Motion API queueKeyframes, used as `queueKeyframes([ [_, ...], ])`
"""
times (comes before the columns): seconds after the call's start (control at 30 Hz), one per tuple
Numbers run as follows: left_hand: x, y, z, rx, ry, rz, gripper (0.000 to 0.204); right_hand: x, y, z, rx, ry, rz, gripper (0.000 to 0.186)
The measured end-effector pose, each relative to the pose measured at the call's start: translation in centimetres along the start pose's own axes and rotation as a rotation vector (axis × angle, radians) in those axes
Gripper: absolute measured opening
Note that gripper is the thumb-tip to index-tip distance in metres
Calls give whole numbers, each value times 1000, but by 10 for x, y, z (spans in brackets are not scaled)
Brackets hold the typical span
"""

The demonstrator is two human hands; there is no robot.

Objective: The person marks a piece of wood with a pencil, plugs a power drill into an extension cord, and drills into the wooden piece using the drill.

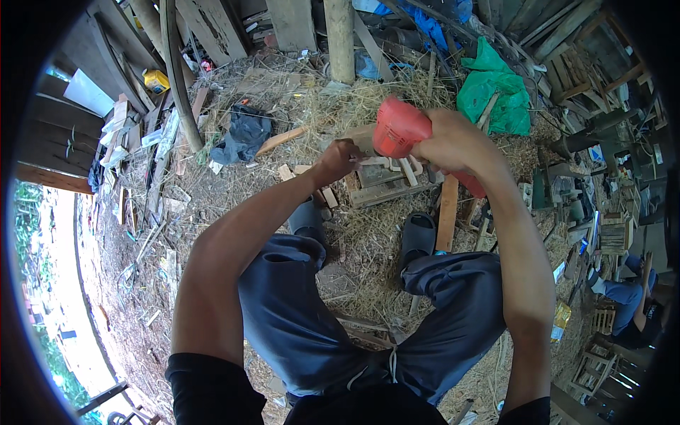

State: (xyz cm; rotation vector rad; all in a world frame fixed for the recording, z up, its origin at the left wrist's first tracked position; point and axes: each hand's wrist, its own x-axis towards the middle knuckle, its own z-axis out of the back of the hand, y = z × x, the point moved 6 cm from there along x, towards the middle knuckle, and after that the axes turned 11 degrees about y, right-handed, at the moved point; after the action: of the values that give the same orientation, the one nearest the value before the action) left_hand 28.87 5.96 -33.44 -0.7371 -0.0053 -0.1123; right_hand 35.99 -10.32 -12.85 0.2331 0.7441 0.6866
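Note:
My right hand point(439, 138) grips a red power tool point(398, 129), its body tilted over a low wooden block point(382, 191) on the ground between my feet. Small pale wood pieces lie on the block beneath the tool. My left hand point(340, 156) is at the block's left, just beside the tool's front end, its fingers closed on a small thin piece that I cannot make out clearly. The tool's tip is partly hidden behind its housing and the pieces.
Straw and wood scraps cover the floor. A black plastic bag point(241, 134) lies left, a green one point(494, 95) back right. An upright post point(341, 42) stands behind the block, a loose plank point(447, 212) right of it. Another person point(630, 304) sits at the far right.

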Motion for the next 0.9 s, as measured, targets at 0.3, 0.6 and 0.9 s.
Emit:
queueKeyframes([
  [0.3,-1,-1,-1,-1,-22,-12,26,-3,-5,5,105,44,-25,33],
  [0.6,-2,1,1,0,-35,-26,25,-12,4,4,84,74,-6,33],
  [0.9,0,-3,1,2,3,37,24,-12,4,5,56,42,-21,40],
])
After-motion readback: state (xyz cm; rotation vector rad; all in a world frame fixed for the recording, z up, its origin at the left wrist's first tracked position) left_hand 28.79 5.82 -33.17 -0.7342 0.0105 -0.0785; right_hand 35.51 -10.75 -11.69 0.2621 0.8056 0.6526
